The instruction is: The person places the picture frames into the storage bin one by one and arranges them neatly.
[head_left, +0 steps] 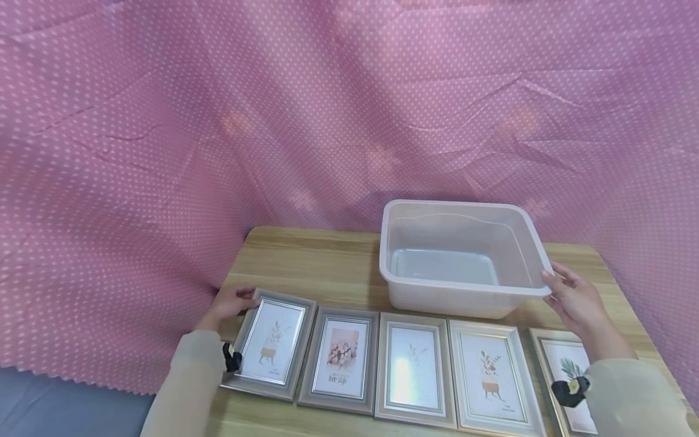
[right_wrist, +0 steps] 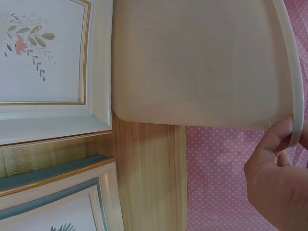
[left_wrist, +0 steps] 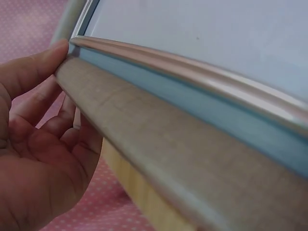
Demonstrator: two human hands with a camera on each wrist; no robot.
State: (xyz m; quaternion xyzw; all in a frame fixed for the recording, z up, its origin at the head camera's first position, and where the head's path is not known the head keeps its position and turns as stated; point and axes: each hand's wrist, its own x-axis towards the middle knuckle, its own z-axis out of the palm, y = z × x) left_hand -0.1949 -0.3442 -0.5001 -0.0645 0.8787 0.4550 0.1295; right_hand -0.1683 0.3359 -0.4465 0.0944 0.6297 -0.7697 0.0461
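At the table's left, my left hand point(head_left: 233, 305) pinches the upper left corner of a grey-brown picture frame point(head_left: 248, 376) with a plant print. In the left wrist view the thumb lies on the front of that frame point(left_wrist: 144, 120), with the fingers curled under its edge. My right hand point(head_left: 576, 300) grips the front right corner of a whitish plastic bin point(head_left: 448, 297). The right wrist view shows thumb and fingers around the bin's rim point(right_wrist: 297, 86). Nothing lies inside the bin.
To the right of the held frame lie a flower-photo frame point(head_left: 306, 388), a glare-covered frame point(head_left: 382, 388), a cream frame point(head_left: 461, 388) and a palm-leaf frame point(head_left: 540, 358), partly behind my right forearm. A pink dotted cloth point(head_left: 327, 121) hangs behind the wooden table point(head_left: 306, 255).
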